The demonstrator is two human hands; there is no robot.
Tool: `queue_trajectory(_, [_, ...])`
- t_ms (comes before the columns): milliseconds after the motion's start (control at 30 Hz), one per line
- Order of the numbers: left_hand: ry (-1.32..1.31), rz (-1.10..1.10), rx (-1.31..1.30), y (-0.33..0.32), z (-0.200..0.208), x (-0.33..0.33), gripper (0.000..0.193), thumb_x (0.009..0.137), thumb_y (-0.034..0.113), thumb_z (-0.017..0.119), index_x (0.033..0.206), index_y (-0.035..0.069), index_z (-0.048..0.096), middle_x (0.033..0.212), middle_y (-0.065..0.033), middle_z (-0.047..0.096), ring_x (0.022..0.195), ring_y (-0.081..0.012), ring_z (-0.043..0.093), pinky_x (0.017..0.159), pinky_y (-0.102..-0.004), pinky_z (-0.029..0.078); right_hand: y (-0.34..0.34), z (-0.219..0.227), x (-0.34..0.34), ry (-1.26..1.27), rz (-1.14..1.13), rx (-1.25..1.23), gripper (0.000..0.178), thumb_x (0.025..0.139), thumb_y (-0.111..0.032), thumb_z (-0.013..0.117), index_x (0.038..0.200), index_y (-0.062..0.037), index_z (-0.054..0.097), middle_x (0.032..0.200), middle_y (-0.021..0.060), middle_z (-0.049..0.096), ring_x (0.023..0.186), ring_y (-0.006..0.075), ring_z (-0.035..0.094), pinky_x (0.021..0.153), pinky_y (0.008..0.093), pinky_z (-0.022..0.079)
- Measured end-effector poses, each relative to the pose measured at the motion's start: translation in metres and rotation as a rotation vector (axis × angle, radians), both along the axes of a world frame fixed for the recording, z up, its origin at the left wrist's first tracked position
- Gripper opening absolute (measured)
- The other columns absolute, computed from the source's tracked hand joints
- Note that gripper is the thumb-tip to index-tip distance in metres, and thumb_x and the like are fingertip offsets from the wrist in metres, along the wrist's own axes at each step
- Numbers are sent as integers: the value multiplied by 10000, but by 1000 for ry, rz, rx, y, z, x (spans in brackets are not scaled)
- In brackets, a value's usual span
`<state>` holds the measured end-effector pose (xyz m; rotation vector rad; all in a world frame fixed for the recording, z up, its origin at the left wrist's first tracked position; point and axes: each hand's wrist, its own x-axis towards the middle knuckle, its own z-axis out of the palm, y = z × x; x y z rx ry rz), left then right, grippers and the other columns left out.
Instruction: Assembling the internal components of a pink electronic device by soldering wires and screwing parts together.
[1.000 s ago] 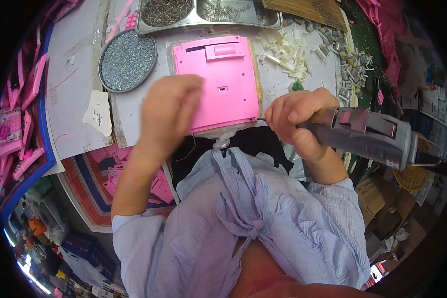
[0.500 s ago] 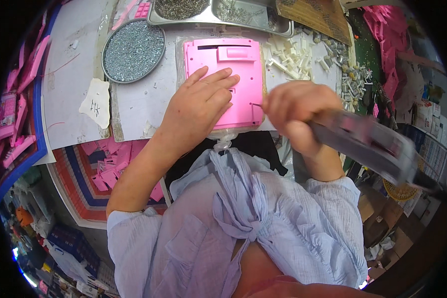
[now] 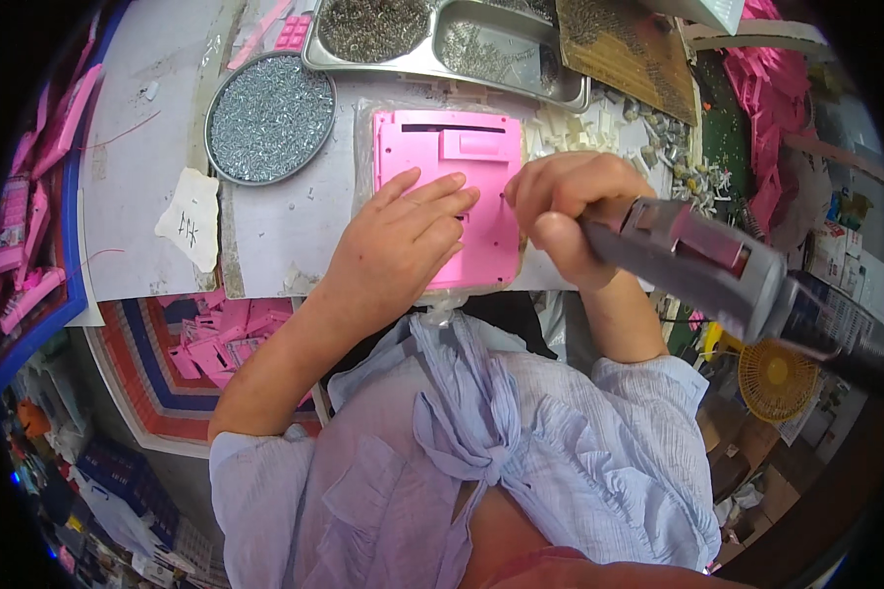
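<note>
A pink plastic casing (image 3: pixel 488 236) lies flat on the white worktop, on clear plastic wrapping that shows around its edges. My left hand (image 3: pixel 395 234) rests on its left half, palm down with the fingers spread. Gripped in my right hand (image 3: pixel 578 201) is a dark grey electric screwdriver (image 3: pixel 702 257), slanting from the lower right toward the casing. My right fingers are curled round its front end, at the casing's right edge. They hide the driver's tip, so whether it touches a hole cannot be told.
A round tray of silver screws (image 3: pixel 270 118) stands left of the casing. Behind lies a metal compartment tray (image 3: pixel 432 54) of small metal parts. White plastic pieces (image 3: pixel 599 123) and screw-strewn cardboard (image 3: pixel 624 49) are at the far right. Pink parts (image 3: pixel 221 344) fill a container below the worktop.
My right hand and the screwdriver have shifted farther up the casing's right edge. The left hand stays on the casing. The whole scene sits slightly lower in the picture.
</note>
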<state>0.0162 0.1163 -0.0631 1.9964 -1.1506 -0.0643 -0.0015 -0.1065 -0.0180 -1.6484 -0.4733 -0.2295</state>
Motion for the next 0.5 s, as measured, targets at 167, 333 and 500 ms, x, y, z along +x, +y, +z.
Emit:
queue_trajectory(167, [-45,24,-3,-2,-1,3,124,890,125,677,937,29,613,1271,-124,676,1281,-272,597,1105,-502,419,-8,7,18,-82,127,-101,218,924,-81,677,871,-80,465,574,48,521,495,190,524,546,379,504])
queue_trajectory(333, [26,6,12,0,0,-1,121,895,96,699,934,49,594,1321,-133,662,1312,-287,581,1118,-504,393,-17,15,56,6,33,356,185,940,-86,621,841,-85,465,568,22,452,484,157,431,558,367,463])
queue_trajectory(500, [41,5,1,0,-1,0,139,890,101,706,945,53,588,1319,-131,662,1317,-284,578,1110,-502,396,-8,-7,69,87,-50,199,152,932,-36,587,864,-77,458,565,39,451,494,138,436,563,355,459])
